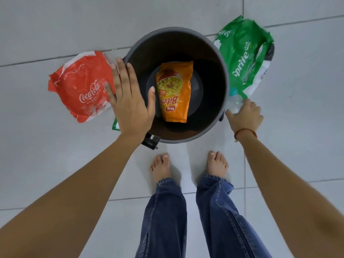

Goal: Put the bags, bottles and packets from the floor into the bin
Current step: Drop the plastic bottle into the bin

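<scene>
A round dark grey bin [219, 58] stands on the floor ahead of my feet. An orange snack packet [175, 92] lies flat on its bottom. My left hand [130, 97] hovers over the bin's left rim, fingers spread, holding nothing. Left of the bin lies a red Coca-Cola bag [81, 84], partly under my fingers. A green Sprite bag [243, 53] lies on the floor to the right of the bin. My right hand [243, 116] grips a clear plastic bottle [235, 102] with a light blue cap, beside the bin's right rim.
A green and white scrap [115, 125] peeks out under my left wrist beside the bin. The bin's black pedal [151, 142] sticks out toward me. My bare feet [161, 167] stand close to the bin on grey floor tiles [55, 25].
</scene>
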A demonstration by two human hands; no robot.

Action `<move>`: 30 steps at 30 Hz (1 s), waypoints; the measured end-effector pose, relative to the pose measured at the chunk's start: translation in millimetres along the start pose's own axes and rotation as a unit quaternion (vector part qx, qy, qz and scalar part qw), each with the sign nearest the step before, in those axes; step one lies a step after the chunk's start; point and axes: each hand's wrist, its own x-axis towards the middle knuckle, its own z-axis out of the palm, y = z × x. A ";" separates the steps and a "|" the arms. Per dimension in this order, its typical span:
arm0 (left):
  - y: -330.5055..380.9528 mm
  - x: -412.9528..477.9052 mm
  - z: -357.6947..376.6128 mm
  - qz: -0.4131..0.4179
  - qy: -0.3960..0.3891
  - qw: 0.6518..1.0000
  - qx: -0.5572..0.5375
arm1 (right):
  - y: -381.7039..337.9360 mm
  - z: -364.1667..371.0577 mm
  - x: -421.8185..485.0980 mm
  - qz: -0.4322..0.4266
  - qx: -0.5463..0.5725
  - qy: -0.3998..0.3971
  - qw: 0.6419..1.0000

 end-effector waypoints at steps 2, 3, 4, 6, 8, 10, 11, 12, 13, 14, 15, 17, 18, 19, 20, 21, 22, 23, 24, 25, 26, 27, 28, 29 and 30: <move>0.4 -0.6 -2.6 0.000 -0.008 1.000 0.007 | -13.2 -32.3 -23.9 0.021 0.137 0.164 0.977; 0.8 -0.6 -3.5 -0.002 -0.011 1.000 0.010 | -22.4 -51.5 -34.8 0.011 0.216 0.243 0.946; 1.0 -0.6 -4.0 -0.003 -0.015 1.000 0.010 | -33.1 -69.9 -45.0 -0.017 0.283 0.314 0.906; 1.6 -0.1 -4.2 -0.004 -0.018 1.000 0.008 | -63.4 -103.3 -63.4 -0.121 0.374 0.379 0.838; 1.9 0.6 -4.2 -0.006 -0.017 1.000 0.004 | -98.1 -118.6 -74.7 -0.220 0.414 0.300 0.831; 1.7 -0.2 -3.9 -0.006 -0.017 1.000 -0.007 | -125.9 -113.6 -81.6 -0.257 0.332 0.151 0.895; 1.2 -0.6 -3.6 -0.005 -0.017 1.000 -0.012 | -132.1 -107.5 -82.4 -0.260 0.263 0.120 0.921; 0.9 -0.8 -3.3 -0.004 -0.017 1.000 -0.013 | -133.8 -104.0 -79.5 -0.269 0.218 0.128 0.929; 0.7 -0.9 -3.4 -0.004 -0.018 1.000 -0.013 | -131.6 -103.2 -71.5 -0.282 0.205 0.174 0.921; 1.0 -0.5 -3.1 -0.005 -0.018 1.000 -0.014 | -126.6 -104.2 -58.6 -0.284 0.219 0.234 0.904; 1.3 0.2 -3.5 -0.008 -0.017 1.000 -0.012 | -118.1 -104.2 -40.8 -0.273 0.238 0.282 0.888; 2.1 0.8 -3.5 -0.011 -0.016 1.000 -0.008 | -98.4 -96.5 4.1 -0.215 0.222 0.277 0.910; 2.4 0.3 -2.7 -0.010 -0.017 1.000 -0.009 | -87.4 -85.8 26.9 -0.180 0.170 0.221 0.943; 3.0 -0.1 -2.6 -0.010 -0.018 1.000 -0.011 | -76.5 -73.0 47.0 -0.153 0.110 0.147 0.971; 3.1 -0.7 -2.3 -0.010 -0.018 1.000 -0.012 | -67.9 -60.4 63.0 -0.132 0.056 0.066 0.987; 2.8 -1.0 -2.0 -0.009 -0.017 1.000 -0.011 | -61.9 -49.0 74.9 -0.120 0.014 -0.006 0.993; 2.3 -1.3 -1.8 -0.007 -0.015 1.000 -0.011 | -57.7 -37.2 83.6 -0.122 -0.020 -0.055 0.991; 2.2 -1.4 -2.1 -0.005 -0.013 1.000 -0.011 | -54.9 -26.7 89.4 -0.128 -0.050 -0.084 0.987; 2.4 -1.0 -1.9 -0.004 -0.011 1.000 -0.013 | -53.9 -17.5 94.5 -0.134 -0.076 -0.103 0.983; 2.1 -0.6 -1.1 -0.004 -0.009 1.000 -0.014 | -53.8 -9.8 97.8 -0.139 -0.093 -0.111 0.980; 2.3 -0.3 -1.0 -0.003 -0.009 1.000 -0.015 | -54.0 -5.5 99.5 -0.146 -0.096 -0.109 0.978; 1.6 -0.8 -0.8 -0.003 -0.009 1.000 -0.016 | -55.0 -2.0 100.2 -0.156 -0.089 -0.098 0.979; 0.8 -0.7 -0.3 -0.003 -0.008 1.000 -0.017 | -57.7 -0.5 101.5 -0.170 -0.075 -0.083 0.979; 0.5 -1.0 -0.1 -0.002 -0.008 1.000 -0.018 | -60.3 -1.8 101.4 -0.177 -0.057 -0.067 0.980; 0.8 -0.4 0.4 0.000 -0.009 1.000 -0.020 | -64.0 -6.9 100.4 -0.176 -0.035 -0.046 0.983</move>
